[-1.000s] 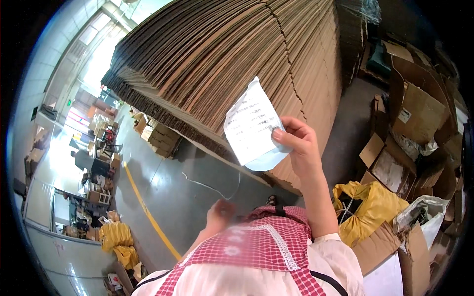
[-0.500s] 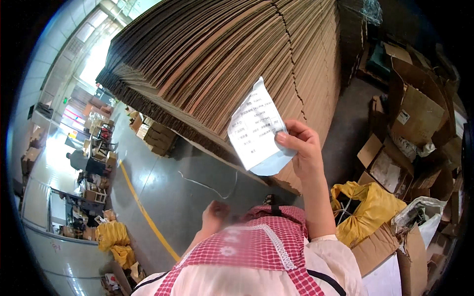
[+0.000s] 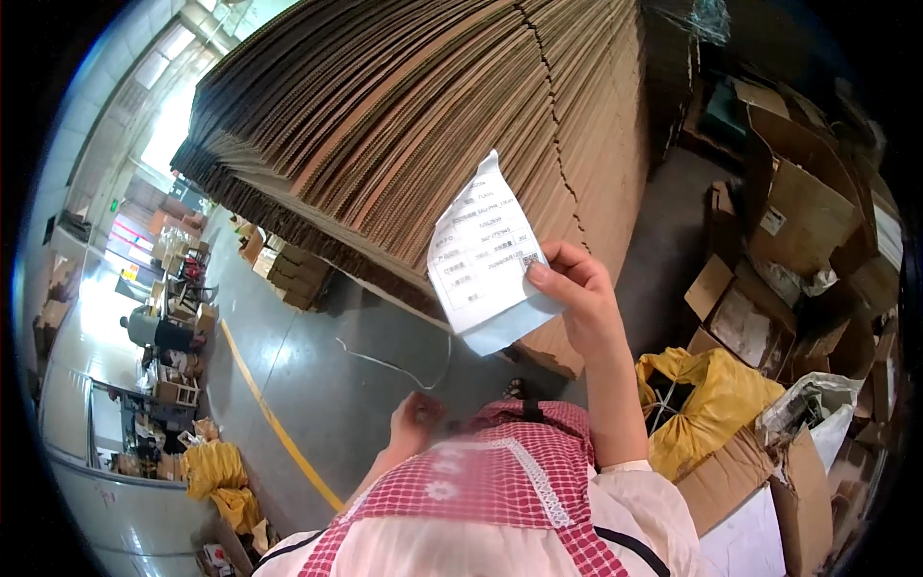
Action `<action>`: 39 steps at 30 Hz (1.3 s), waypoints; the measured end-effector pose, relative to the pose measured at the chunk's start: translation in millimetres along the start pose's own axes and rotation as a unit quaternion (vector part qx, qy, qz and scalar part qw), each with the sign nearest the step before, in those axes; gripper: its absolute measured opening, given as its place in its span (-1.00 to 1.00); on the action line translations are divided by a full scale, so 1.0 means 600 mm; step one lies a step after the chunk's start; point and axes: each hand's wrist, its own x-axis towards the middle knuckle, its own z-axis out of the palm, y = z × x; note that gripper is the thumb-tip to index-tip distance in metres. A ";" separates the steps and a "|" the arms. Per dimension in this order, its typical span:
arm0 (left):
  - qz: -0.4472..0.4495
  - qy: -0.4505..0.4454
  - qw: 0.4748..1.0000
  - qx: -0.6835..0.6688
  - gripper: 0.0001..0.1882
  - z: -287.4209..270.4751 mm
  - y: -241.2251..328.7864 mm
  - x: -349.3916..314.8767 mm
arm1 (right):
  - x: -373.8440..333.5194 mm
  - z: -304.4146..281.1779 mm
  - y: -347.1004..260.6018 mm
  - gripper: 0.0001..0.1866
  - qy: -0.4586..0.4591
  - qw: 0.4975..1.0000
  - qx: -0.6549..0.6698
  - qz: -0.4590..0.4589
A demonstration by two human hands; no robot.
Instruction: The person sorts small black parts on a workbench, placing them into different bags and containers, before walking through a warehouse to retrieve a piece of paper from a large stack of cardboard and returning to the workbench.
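Observation:
My right hand pinches a white printed paper slip by its right edge, thumb in front and fingers behind. The slip has a small square code, a pale blue lower edge and a folded top corner. Behind it stands a tall stack of brown corrugated cardboard sheets, their layered edges facing me. Low by my apron, my left hand hangs with its fingers curled in; nothing shows in it. The hand touches neither the slip nor the stack.
A thin white strap lies on the grey floor, with a yellow line further left. On the right are a yellow sack and piled open cartons. Another person is far left among shelves and boxes.
The slip and my right hand have shifted slightly left and down in view. The whole scene has also slid a little left. My grip on the slip is the same.

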 end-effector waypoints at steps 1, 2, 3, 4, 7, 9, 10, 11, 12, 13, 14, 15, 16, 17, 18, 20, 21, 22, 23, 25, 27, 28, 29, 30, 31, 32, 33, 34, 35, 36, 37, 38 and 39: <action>0.004 -0.003 1.000 0.001 -0.82 0.003 -0.003 0.001 | -0.002 0.000 -0.001 -0.72 -0.005 1.000 -0.004 0.001; 0.009 -0.007 1.000 0.001 -0.82 0.006 -0.006 0.003 | -0.005 0.001 -0.003 -0.71 -0.011 1.000 -0.012 0.005; 0.014 -0.007 1.000 -0.001 -0.82 0.008 -0.013 0.003 | -0.007 0.001 -0.007 -0.70 -0.017 1.000 -0.018 0.009; 0.018 -0.008 1.000 -0.004 -0.82 0.011 -0.022 0.003 | -0.009 0.001 -0.010 -0.69 -0.024 0.999 -0.023 0.014; 0.030 -0.016 0.999 -0.003 -0.82 0.017 -0.009 0.005 | -0.015 0.004 -0.013 -0.64 -0.024 0.999 -0.008 0.034; 0.033 -0.020 0.999 0.004 -0.83 0.022 -0.002 0.006 | -0.016 0.003 -0.014 -0.63 -0.031 0.999 -0.005 0.043; 0.031 -0.021 0.999 0.011 -0.83 0.024 -0.003 0.006 | -0.016 0.004 -0.015 -0.62 -0.035 0.998 -0.003 0.048; 0.030 -0.022 0.999 0.017 -0.83 0.027 -0.004 0.007 | -0.017 0.005 -0.017 -0.63 -0.037 0.998 0.002 0.050; 0.038 -0.020 0.999 0.007 -0.84 0.030 -0.004 0.007 | -0.018 0.008 -0.020 -0.64 -0.039 0.998 0.008 0.052; 0.046 -0.017 0.999 -0.003 -0.84 0.034 -0.003 0.008 | -0.019 0.010 -0.022 -0.64 -0.041 0.998 0.013 0.054; 0.054 -0.015 0.998 -0.013 -0.84 0.037 -0.003 0.009 | -0.020 0.009 -0.022 -0.65 -0.040 0.998 0.013 0.050; 0.051 -0.014 0.998 -0.024 -0.85 0.044 -0.014 0.010 | -0.021 0.008 -0.022 -0.65 -0.040 0.998 0.013 0.045; 0.047 -0.013 0.998 -0.033 -0.85 0.050 -0.027 0.010 | -0.022 0.008 -0.021 -0.66 -0.040 0.998 0.014 0.041; 0.043 -0.011 0.998 -0.043 -0.86 0.054 -0.039 0.009 | -0.022 0.008 -0.017 -0.67 -0.036 0.998 0.023 0.036; 0.034 -0.015 0.999 -0.035 -0.86 0.056 -0.027 0.010 | -0.021 0.005 -0.011 -0.67 -0.029 0.999 0.030 0.029; 0.018 -0.023 0.999 -0.018 -0.87 0.058 -0.002 0.009 | -0.021 0.002 -0.006 -0.69 -0.019 0.998 0.045 0.024; 0.024 -0.025 0.999 -0.026 -0.87 0.057 -0.001 0.010 | -0.021 0.002 -0.006 -0.69 -0.018 0.998 0.054 0.026; 0.031 -0.027 0.999 -0.034 -0.88 0.056 -0.002 0.009 | -0.021 0.003 -0.006 -0.70 -0.017 0.998 0.062 0.028; 0.037 -0.028 0.998 -0.042 -0.88 0.055 -0.002 0.009 | -0.021 0.003 -0.004 -0.69 -0.015 0.998 0.061 0.026; 0.043 -0.021 0.998 -0.035 -0.87 0.059 -0.008 0.008 | -0.021 0.003 0.001 -0.67 -0.011 0.998 0.056 0.022; 0.048 -0.018 0.998 -0.019 -0.86 0.059 -0.003 0.007 | -0.022 0.004 0.002 -0.69 0.008 0.998 0.050 0.027; 0.050 -0.019 0.999 -0.006 -0.86 0.055 0.006 0.006 | -0.022 0.005 0.002 -0.69 0.018 0.998 0.048 0.030; 0.052 -0.020 0.998 0.007 -0.85 0.053 0.013 0.005 | -0.022 0.006 0.000 -0.69 0.020 0.998 0.051 0.027; 0.044 -0.022 0.999 0.008 -0.85 0.052 0.014 0.002 | -0.023 0.009 -0.003 -0.68 0.021 0.998 0.054 0.026; 0.037 -0.025 0.999 0.008 -0.84 0.051 0.015 0.000 | -0.023 0.011 -0.004 -0.67 0.023 0.998 0.058 0.024; 0.029 -0.027 0.999 0.009 -0.83 0.051 0.014 -0.001 | -0.022 0.012 -0.003 -0.67 0.021 0.998 0.058 0.024; 0.014 -0.030 0.999 -0.003 -0.83 0.050 0.010 -0.003 | -0.022 0.011 -0.002 -0.67 0.019 0.998 0.060 0.024; -0.001 -0.033 0.999 -0.014 -0.83 0.051 0.002 -0.004 | -0.022 0.011 -0.001 -0.67 0.018 0.998 0.061 0.024; -0.015 -0.037 0.999 -0.026 -0.82 0.052 -0.005 -0.006 | -0.021 0.011 0.001 -0.66 0.019 0.997 0.064 0.024; -0.016 -0.034 0.999 -0.033 -0.81 0.052 -0.009 -0.007 | -0.021 0.011 0.003 -0.66 0.019 0.997 0.067 0.023; -0.016 -0.032 0.999 -0.040 -0.81 0.053 -0.013 -0.007 | -0.020 0.011 0.005 -0.66 0.021 0.997 0.070 0.022; -0.016 -0.030 0.998 -0.047 -0.80 0.053 -0.016 -0.007 | -0.020 0.009 0.006 -0.66 0.020 0.997 0.066 0.021; -0.022 -0.029 0.998 -0.054 -0.79 0.054 -0.022 -0.007 | -0.020 0.008 0.008 -0.65 0.020 0.998 0.062 0.020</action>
